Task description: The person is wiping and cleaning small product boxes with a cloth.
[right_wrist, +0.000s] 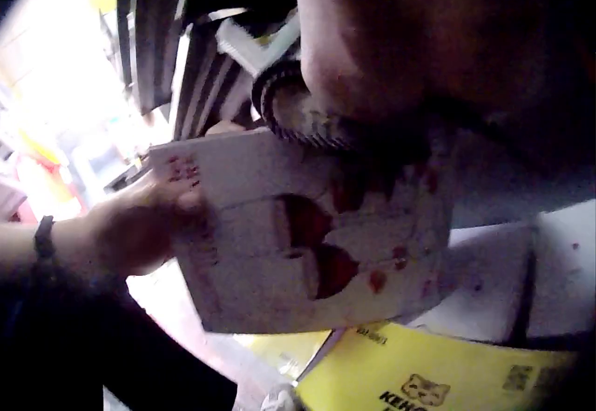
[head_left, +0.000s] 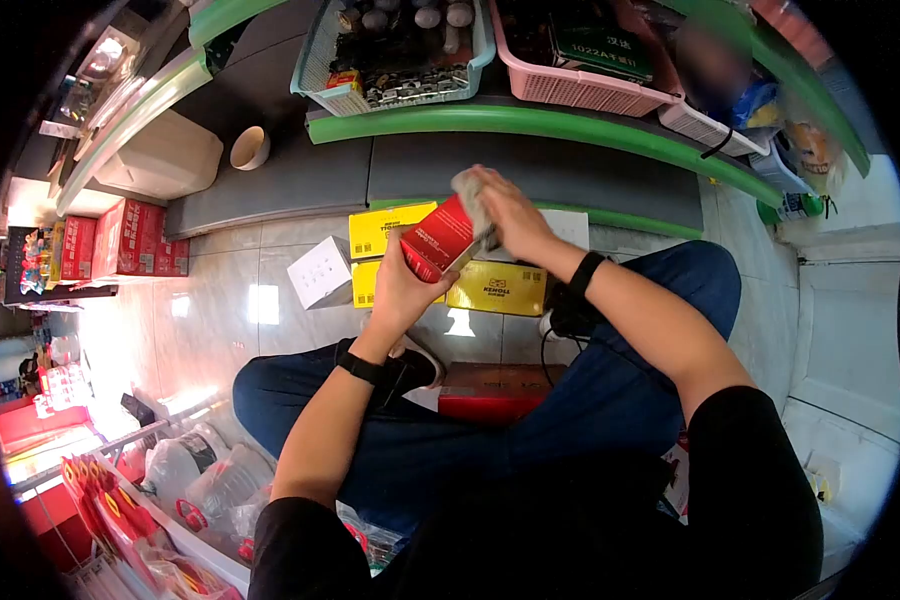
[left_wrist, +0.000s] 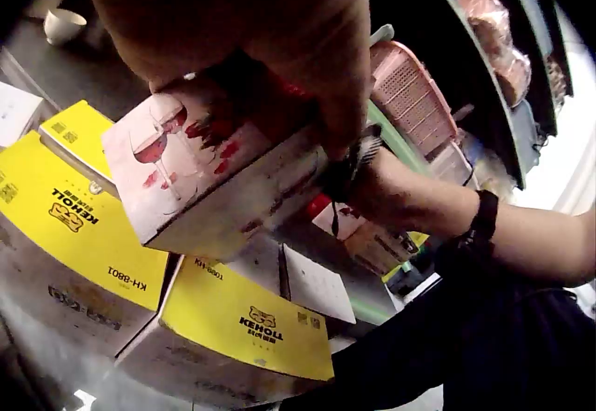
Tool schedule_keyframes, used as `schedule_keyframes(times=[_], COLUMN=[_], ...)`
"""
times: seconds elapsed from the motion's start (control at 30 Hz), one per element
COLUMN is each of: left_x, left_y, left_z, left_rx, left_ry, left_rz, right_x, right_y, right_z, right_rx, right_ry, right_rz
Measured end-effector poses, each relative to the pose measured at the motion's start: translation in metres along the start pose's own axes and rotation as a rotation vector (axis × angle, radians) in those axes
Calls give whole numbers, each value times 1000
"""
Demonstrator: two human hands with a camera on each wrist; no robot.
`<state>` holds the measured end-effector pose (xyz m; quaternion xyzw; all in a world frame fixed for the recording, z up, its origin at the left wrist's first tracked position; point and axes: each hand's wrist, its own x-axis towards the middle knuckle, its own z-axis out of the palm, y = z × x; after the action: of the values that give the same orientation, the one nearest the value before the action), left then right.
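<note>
red box (head_left: 438, 238): one red face with small white lettering; pale sides printed with red wine glasses (left_wrist: 160, 145) and petals.
where it is: tilted between both hands, held above yellow boxes (head_left: 495, 290) on the tiled floor.
hard to make out: the lettering is too small to read; the right wrist view is dim and blurred, and the box's far end is covered.
left hand (head_left: 407, 290): thumb and fingers set as wide as the box, gripping its lower end.
right hand (head_left: 513, 218): fingers bent over a bunched grey cloth (head_left: 467, 192), holding it against the upper end; thumb hidden.
</note>
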<state>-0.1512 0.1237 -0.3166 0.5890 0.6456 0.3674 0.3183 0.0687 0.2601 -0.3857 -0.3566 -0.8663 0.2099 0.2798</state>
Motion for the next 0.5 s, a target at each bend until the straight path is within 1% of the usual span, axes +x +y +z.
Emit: schedule_keyframes(times=[0.03,0.1,0.13,0.17,0.2,0.23,0.27,0.3,0.33,0.43,0.47,0.5], left_x=[2,3,3,5,9,11,13,15,14,7,4,3], left_y=[2,7,9,5,1,-4,-9,-9,-13,-32,-40,-41], left_z=[0,-1,-2,-2,-5,-8,-12,-23,-26,-28,-27,-26], left_rx=[-2,-5,-7,-95,-182,-269,-518,-715,-823,-1087,-1164,-1194], left_ry=[-13,0,8,52,97,142,161,34,24,-41,-70,-51], left_rz=[-16,33,54,-26,-106,-188,-362,-511,-579,-756,-810,-850], right_x=[4,9,4,1,5,8,8,11,15,23,21,17], right_y=[-17,21,28,35,29,24,19,8,-2,-34,-47,-61], right_z=[-23,-21,-21,-20,-24,-28,-34,-45,-54,-72,-76,-76], right_rx=[274,186,118,50,-16,12,40,70,145,299,349,350], right_ry=[-116,-260,-215,-170,-127,-39,47,132,167,112,45,49], right_rz=[464,691,682,669,654,635,617,604,565,466,425,377])
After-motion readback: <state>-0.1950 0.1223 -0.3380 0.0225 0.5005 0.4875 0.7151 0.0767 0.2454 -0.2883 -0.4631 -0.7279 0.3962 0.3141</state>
